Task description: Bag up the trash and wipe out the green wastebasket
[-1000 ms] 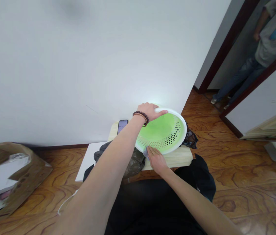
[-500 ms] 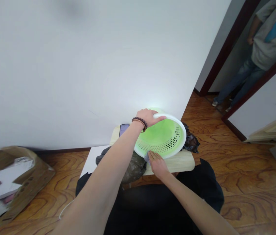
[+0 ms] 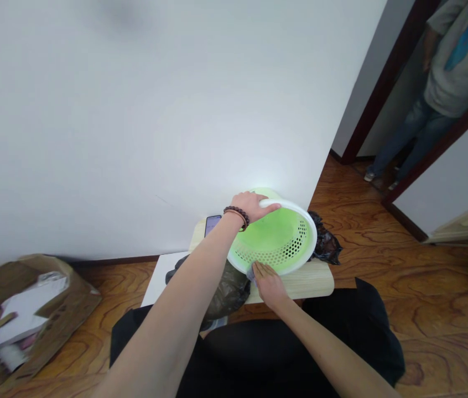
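Observation:
A round green plastic colander with a white rim and small holes is tilted toward me above a small light wooden table. My left hand, with a bead bracelet on the wrist, is closed on the colander's far rim. My right hand presses a small pale cloth or wipe, mostly hidden under its fingers, against the near rim.
A phone lies on the table's far left corner. Dark plastic bags sit beside and under the colander. An open cardboard box with papers stands at the left. Another person stands in the doorway at the right.
The view has shifted a little, so everything sits slightly lower and to the right. Both hands stay on the colander; the right hand has slid slightly along the near rim.

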`<state>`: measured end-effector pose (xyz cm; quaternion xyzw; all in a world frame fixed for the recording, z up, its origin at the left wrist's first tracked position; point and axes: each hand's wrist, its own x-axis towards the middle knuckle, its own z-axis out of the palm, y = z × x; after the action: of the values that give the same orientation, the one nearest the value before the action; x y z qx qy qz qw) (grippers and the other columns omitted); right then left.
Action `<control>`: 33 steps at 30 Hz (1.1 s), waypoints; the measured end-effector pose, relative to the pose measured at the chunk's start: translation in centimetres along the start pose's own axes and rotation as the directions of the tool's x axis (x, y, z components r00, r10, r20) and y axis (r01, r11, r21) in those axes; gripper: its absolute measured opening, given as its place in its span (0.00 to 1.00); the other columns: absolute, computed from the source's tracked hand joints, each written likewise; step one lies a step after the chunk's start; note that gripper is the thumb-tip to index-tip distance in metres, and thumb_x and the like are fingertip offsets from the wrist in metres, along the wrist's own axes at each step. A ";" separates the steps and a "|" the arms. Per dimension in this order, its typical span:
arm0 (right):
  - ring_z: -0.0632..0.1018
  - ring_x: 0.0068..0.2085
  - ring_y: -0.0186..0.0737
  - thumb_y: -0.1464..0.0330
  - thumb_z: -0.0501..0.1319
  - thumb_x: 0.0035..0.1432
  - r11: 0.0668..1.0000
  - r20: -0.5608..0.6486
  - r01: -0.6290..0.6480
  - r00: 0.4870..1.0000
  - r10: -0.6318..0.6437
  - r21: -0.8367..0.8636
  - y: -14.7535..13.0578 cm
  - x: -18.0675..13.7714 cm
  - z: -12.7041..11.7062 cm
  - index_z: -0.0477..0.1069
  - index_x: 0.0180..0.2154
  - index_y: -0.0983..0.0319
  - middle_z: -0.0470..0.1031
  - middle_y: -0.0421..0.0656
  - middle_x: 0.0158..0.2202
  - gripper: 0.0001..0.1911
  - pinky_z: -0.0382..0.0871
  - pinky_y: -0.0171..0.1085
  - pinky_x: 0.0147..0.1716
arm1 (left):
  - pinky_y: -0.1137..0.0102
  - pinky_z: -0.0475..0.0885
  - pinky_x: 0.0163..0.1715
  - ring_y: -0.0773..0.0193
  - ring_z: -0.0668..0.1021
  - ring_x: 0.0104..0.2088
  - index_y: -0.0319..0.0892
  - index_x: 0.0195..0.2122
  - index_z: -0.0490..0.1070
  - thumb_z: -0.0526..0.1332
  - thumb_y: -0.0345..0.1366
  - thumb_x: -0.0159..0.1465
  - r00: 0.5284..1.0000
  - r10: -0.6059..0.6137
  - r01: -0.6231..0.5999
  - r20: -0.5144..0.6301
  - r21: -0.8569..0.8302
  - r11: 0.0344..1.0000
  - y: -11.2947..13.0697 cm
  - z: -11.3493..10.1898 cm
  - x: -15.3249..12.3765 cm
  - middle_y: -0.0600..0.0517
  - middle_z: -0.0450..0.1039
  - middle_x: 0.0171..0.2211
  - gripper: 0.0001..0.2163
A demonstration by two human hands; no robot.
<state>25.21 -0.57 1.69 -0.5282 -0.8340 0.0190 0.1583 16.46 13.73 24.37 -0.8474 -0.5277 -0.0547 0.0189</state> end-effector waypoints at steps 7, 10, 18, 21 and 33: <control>0.67 0.55 0.44 0.75 0.49 0.59 0.999 0.024 0.028 0.999 -0.027 -0.019 -0.3 0.6 0.0 0.61 0.56 0.72 0.64 0.55 0.55 0.23 0.57 0.40 0.55 | 0.66 0.65 0.34 0.55 0.76 0.37 0.53 0.48 0.71 0.39 0.66 0.53 0.999 -0.001 0.001 0.036 0.002 1.000 -0.1 -0.3 -0.2 0.48 0.76 0.35 0.34; 0.68 0.54 0.44 0.74 0.49 0.59 1.000 0.027 0.021 0.999 -0.021 -0.013 -0.7 1.0 0.3 0.61 0.55 0.73 0.65 0.56 0.55 0.22 0.58 0.40 0.55 | 0.66 0.66 0.34 0.55 0.76 0.37 0.54 0.47 0.71 0.38 0.67 0.53 0.999 0.030 -0.030 0.031 -0.010 1.000 -0.1 -0.2 -0.1 0.48 0.76 0.36 0.35; 0.67 0.55 0.44 0.74 0.49 0.60 1.000 0.045 0.019 0.999 -0.019 -0.009 -0.4 0.9 0.1 0.60 0.56 0.72 0.63 0.56 0.56 0.23 0.58 0.40 0.55 | 0.64 0.66 0.33 0.53 0.76 0.35 0.55 0.45 0.73 0.38 0.68 0.51 0.998 0.054 -0.054 0.013 -0.018 0.998 0.3 0.1 0.1 0.47 0.76 0.33 0.36; 0.67 0.55 0.43 0.74 0.49 0.60 1.000 0.047 0.012 0.999 -0.012 -0.001 -0.4 1.0 0.2 0.60 0.56 0.72 0.63 0.56 0.56 0.22 0.57 0.40 0.55 | 0.64 0.66 0.33 0.53 0.76 0.35 0.55 0.45 0.73 0.37 0.68 0.51 0.998 0.063 -0.063 0.019 -0.016 0.998 0.3 0.0 0.2 0.47 0.76 0.32 0.36; 0.66 0.56 0.43 0.68 0.50 0.61 0.995 0.036 0.030 0.999 -0.034 0.091 0.8 0.0 -1.7 0.60 0.56 0.70 0.64 0.53 0.56 0.23 0.56 0.41 0.56 | 0.64 0.67 0.37 0.54 0.75 0.39 0.48 0.48 0.70 0.35 0.66 0.53 0.998 -0.056 0.054 -0.019 -0.074 0.996 -0.8 0.0 -0.5 0.46 0.75 0.38 0.38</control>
<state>26.42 -0.47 3.12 -0.5066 -0.8434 0.0639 0.1668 15.54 13.63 24.25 -0.8321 -0.5483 -0.0835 -0.0082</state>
